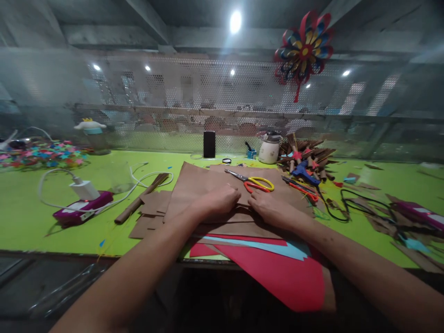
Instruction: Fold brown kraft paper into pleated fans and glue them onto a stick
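My left hand (pixel 225 199) rests on a stack of brown paper (pixel 197 185) in the middle of the table, its fingers curled closed. Just right of it, my right hand (pixel 262 204) is also closed, fingertips bent down at the paper. Whatever lies between the fingers of either hand is too small to make out. Scissors (pixel 258 184) with one yellow and one orange handle lie on the brown paper beyond my hands. Under the stack, red paper (pixel 294 282) and light blue paper (pixel 291 250) stick out over the front edge.
At left lie a purple power strip (pixel 83 210) with a white charger, a cable and a rolled brown tube (pixel 138 201). Right of the stack are a blue glue gun (pixel 305 173), black cord, brown scraps and a second power strip (pixel 421 215). A white jug (pixel 269 149) stands behind.
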Tool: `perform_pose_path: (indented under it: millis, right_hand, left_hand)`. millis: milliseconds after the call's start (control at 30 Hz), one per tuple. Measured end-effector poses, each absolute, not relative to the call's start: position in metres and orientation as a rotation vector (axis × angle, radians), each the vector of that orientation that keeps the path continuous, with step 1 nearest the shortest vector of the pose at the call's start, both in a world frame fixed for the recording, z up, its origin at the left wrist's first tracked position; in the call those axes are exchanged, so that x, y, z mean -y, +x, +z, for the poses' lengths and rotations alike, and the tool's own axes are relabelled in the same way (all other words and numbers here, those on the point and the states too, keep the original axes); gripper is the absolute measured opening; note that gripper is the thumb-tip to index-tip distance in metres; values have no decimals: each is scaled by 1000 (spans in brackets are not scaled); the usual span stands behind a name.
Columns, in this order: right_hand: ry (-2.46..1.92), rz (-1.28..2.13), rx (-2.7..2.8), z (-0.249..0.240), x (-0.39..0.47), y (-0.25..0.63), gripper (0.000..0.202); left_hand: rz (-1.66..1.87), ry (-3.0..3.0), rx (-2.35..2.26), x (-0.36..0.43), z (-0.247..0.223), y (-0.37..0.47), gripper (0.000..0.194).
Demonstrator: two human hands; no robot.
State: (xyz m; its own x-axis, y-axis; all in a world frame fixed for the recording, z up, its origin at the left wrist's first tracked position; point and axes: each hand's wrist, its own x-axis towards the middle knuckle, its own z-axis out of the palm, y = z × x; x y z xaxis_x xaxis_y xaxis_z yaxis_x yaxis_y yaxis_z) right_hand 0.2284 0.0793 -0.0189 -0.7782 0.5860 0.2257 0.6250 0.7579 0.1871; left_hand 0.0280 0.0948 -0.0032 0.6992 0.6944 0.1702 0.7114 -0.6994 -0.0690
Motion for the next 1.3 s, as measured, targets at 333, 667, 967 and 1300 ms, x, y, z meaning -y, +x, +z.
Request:
perform_pose_path:
  millis: [333,667,967,1300]
  right_hand:
    - [-960,-265,2756,-14,-77,229,14]
    - [-1014,-380,2659,-3,-76,228,17]
    - [-1007,-97,2477,4,-78,228,13]
    - [-1082,756,2263,0,-84,230,32]
  left_hand:
    - [-303,-2888,1148,-83,10,22,17]
    - [-598,-3275,1731,-100,9,24,39]
    - [-642,-3420,1733,-101,8,20,39]
    - [-797,-3437,1649,-96,7,25,40]
